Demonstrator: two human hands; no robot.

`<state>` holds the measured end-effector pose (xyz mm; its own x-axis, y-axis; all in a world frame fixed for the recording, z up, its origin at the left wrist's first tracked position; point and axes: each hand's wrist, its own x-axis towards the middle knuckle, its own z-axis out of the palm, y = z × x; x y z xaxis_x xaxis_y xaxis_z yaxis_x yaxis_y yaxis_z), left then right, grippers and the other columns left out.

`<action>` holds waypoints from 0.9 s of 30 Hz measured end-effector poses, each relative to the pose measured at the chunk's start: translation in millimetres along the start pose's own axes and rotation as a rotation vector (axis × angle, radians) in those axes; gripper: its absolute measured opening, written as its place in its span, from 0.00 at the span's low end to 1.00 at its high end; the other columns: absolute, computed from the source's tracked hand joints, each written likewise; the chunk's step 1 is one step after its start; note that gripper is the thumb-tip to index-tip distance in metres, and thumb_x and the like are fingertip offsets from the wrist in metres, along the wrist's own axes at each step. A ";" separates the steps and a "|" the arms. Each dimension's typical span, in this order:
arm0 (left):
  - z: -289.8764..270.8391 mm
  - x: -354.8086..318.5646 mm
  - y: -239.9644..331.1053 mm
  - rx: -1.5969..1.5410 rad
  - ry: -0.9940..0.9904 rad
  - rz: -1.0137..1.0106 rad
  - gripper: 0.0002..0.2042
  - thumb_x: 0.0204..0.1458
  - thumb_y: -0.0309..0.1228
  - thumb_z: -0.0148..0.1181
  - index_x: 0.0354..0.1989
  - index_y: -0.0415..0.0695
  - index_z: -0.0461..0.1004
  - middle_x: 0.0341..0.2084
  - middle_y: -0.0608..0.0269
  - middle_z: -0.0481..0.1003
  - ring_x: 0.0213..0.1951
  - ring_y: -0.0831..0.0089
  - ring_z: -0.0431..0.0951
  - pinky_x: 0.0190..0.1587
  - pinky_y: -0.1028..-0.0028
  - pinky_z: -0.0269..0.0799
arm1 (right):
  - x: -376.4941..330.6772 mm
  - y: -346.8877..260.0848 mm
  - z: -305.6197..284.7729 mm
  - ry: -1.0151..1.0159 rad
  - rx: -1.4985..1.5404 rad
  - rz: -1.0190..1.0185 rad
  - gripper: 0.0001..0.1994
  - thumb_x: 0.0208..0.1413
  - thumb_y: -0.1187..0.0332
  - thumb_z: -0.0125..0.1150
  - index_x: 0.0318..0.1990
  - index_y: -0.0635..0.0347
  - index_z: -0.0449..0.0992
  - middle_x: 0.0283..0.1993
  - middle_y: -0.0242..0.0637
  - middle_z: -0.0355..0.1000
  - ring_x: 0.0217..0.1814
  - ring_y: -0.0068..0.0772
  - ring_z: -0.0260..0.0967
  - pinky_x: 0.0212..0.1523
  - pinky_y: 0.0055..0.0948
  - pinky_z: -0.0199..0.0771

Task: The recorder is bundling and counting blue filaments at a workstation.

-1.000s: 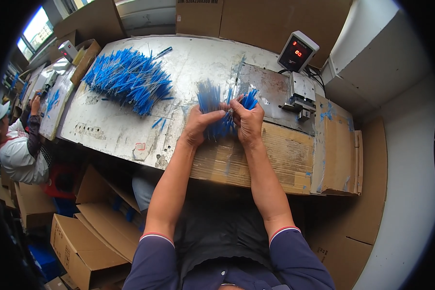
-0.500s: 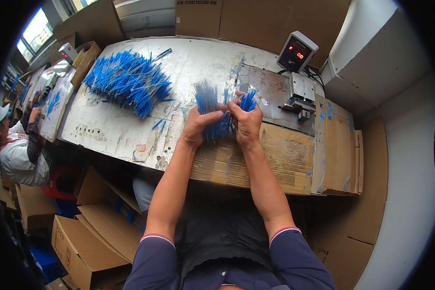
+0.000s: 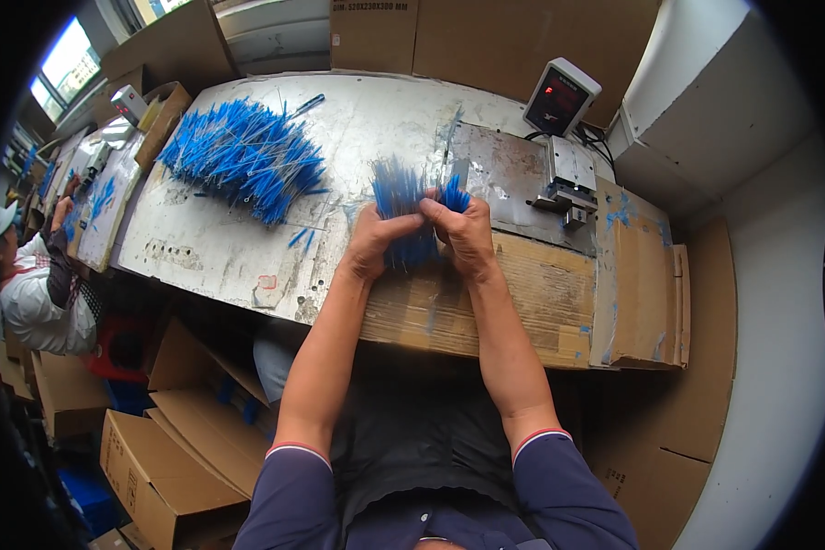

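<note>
My left hand (image 3: pixel 372 240) is closed around a thick bundle of thin blue-tipped wire brushes (image 3: pixel 401 188), which look like small straw brushes and stand roughly upright over the cardboard-covered front of the bench. Right beside it, my right hand (image 3: pixel 466 231) grips a smaller bunch of the same brushes (image 3: pixel 453 194). The thumbs point toward each other and nearly meet at the bundles. Palms and curled fingers are mostly hidden. Left of the hands, a large pile of loose blue brushes (image 3: pixel 243 156) lies on the white bench top (image 3: pixel 330 137).
A counter display (image 3: pixel 562 96) with red digits stands at the back right, behind a metal clamping device (image 3: pixel 568 188) on a steel plate. Folded cardboard (image 3: pixel 646 284) covers the right end. Cartons (image 3: pixel 170 477) stand low on the left. Another person (image 3: pixel 41 284) works at the far left.
My right hand has shifted slightly left and tilted its bunch closer to the left bundle. The counter's red digits have mostly gone dark. The person at far left has moved a hand.
</note>
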<state>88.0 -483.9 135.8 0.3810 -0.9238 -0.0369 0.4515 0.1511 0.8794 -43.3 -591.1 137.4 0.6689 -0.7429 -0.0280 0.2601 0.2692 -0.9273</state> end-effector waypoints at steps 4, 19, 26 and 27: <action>2.0 -0.4 1.1 0.006 0.011 0.003 0.20 0.50 0.24 0.69 0.54 0.40 0.80 0.44 0.61 0.83 0.44 0.73 0.83 0.52 0.71 0.78 | -3.3 -3.1 7.9 -0.027 0.178 -0.031 0.08 0.57 0.75 0.72 0.43 0.65 0.82 0.38 0.32 0.79 0.37 0.19 0.75 0.38 0.18 0.75; -3.9 0.3 -4.4 -0.082 0.085 0.011 0.15 0.51 0.25 0.71 0.49 0.40 0.81 0.42 0.62 0.83 0.42 0.74 0.82 0.50 0.72 0.77 | -4.7 -1.4 7.9 0.116 0.216 -0.046 0.06 0.55 0.81 0.71 0.40 0.65 0.82 0.37 0.32 0.80 0.36 0.23 0.77 0.38 0.21 0.78; -6.7 2.8 -8.5 -0.044 0.118 0.075 0.12 0.51 0.27 0.71 0.43 0.40 0.80 0.38 0.59 0.83 0.39 0.73 0.83 0.48 0.72 0.80 | -8.9 -9.0 16.1 0.092 0.237 -0.050 0.05 0.56 0.80 0.71 0.38 0.62 0.82 0.32 0.28 0.78 0.27 0.17 0.71 0.26 0.17 0.67; -6.1 3.4 -9.1 -0.044 0.126 0.075 0.13 0.51 0.27 0.71 0.44 0.40 0.79 0.37 0.58 0.83 0.39 0.72 0.84 0.48 0.71 0.80 | -7.1 -6.4 13.1 0.131 0.237 -0.042 0.05 0.56 0.80 0.71 0.37 0.61 0.82 0.30 0.26 0.77 0.23 0.15 0.68 0.22 0.17 0.62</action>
<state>90.1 -486.2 124.7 0.5115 -0.8586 -0.0336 0.4522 0.2358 0.8602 -40.5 -579.5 148.4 0.5625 -0.8251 -0.0534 0.4521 0.3610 -0.8156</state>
